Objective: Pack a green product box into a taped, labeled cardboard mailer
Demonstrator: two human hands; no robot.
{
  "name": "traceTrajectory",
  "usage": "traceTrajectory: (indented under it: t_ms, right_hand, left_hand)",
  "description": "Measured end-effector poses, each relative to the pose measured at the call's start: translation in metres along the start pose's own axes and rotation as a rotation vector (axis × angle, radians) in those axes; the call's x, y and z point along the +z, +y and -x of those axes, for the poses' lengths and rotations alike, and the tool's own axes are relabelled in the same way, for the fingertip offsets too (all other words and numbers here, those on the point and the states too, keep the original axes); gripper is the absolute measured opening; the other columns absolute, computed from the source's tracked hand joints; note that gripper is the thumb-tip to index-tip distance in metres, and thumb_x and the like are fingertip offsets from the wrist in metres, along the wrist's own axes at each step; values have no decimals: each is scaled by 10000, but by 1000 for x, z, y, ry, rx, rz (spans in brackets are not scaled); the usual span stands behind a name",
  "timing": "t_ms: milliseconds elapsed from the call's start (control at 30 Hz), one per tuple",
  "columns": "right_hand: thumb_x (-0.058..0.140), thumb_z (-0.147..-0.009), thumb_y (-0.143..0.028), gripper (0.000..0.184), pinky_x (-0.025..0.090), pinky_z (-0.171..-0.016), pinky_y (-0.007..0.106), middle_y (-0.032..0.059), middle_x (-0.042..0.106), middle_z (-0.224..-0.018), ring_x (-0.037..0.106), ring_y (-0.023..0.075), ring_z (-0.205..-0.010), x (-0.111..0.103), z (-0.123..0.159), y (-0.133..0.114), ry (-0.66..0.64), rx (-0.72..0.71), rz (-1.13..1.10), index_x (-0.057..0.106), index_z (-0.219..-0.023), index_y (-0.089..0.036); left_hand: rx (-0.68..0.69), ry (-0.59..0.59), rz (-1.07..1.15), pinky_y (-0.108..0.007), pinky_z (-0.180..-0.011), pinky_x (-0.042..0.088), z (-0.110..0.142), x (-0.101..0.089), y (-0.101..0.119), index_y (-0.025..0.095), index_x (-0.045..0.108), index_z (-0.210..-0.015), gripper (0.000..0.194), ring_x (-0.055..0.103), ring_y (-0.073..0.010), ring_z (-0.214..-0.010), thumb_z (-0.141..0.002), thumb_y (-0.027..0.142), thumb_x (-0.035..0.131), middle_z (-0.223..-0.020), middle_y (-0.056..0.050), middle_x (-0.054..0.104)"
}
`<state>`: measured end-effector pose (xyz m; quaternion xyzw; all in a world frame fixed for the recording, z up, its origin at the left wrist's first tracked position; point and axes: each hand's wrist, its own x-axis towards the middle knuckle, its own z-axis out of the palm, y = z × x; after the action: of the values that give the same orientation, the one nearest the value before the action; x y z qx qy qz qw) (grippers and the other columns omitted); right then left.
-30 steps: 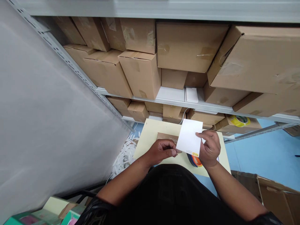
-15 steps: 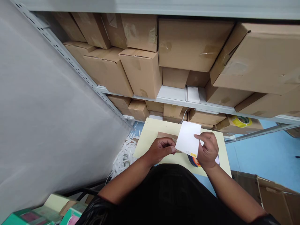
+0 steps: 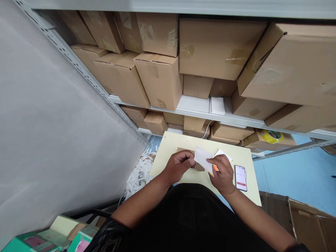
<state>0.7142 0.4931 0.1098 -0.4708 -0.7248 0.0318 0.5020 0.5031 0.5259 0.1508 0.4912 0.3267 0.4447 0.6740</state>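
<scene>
A white card [image 3: 203,158] is tilted above the table, its near edge showing a bit of yellow. My right hand [image 3: 222,173] grips its right side between thumb and fingers. My left hand [image 3: 181,166] is closed in a pinch at the card's left edge; whatever lies between those fingertips is hidden. Below the hands, a flat brown cardboard piece [image 3: 198,167] rests on the pale yellow table [image 3: 168,148]. Another white card [image 3: 225,154] lies behind my right hand. Something orange [image 3: 215,168] shows partly beside my right fingers.
A phone [image 3: 240,177] with its screen lit lies on the table's right side. Shelves of cardboard boxes [image 3: 157,80] rise beyond the table, with yellow tape [image 3: 272,136] on one lower box. White paper strips [image 3: 139,169] heap at left, and an open carton [image 3: 309,220] stands at right.
The card in my right hand has tipped to a flatter, foreshortened angle as that hand shifted left and slightly down. The phone and the other white card have come into view. My left hand has barely moved.
</scene>
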Motion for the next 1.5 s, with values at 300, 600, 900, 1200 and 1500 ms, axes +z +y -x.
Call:
traceTrajectory:
  t_ms: [300,600,900,1200,1500]
  right_hand:
    - [521,-982,-574,484,566,-887,512,147,618,-1172,638,318,-1091,-5,2,-15,-330,51,-416,650,-1283,-218]
    - [669,-955,-508,468,456,-1127,517,143,617,-1424,528,309,-1378,-1,-41,-12,-609,240,-487,642,-1349,-257]
    - [784,-825,-546,353,469,-568,260,-2,679,-751,581,145,-623,6,-37,-20,-401,894,-673,688,-854,-208]
    - [847,-761,-555,394,417,-496,239,-2,643,-669,535,121,-551,-14,-50,-29,-585,913,-817,714,-786,-185]
    - [845,-760,-571,397,418,-493,239,7,659,-682,547,129,-566,-14,-45,-29,-558,863,-778,732,-778,-192]
  left_hand:
    - [-54,29,21,-269,-731,459,0,-5,4,155,652,-795,379,561,-131,-707,-839,503,793,-729,-6,616]
    - [-161,-379,-124,-262,-661,404,-9,-28,23,146,651,-707,287,524,-130,-669,-794,383,786,-691,-15,610]
    - [-67,-51,-3,-279,-725,429,1,-25,6,139,693,-789,392,542,-146,-711,-841,520,770,-743,-30,625]
    - [-162,-43,79,-277,-721,449,2,-23,11,133,729,-800,343,563,-140,-700,-789,457,843,-738,-27,648]
    - [-205,-27,183,-274,-713,429,5,-15,10,128,716,-766,378,543,-133,-686,-733,465,885,-707,-18,616]
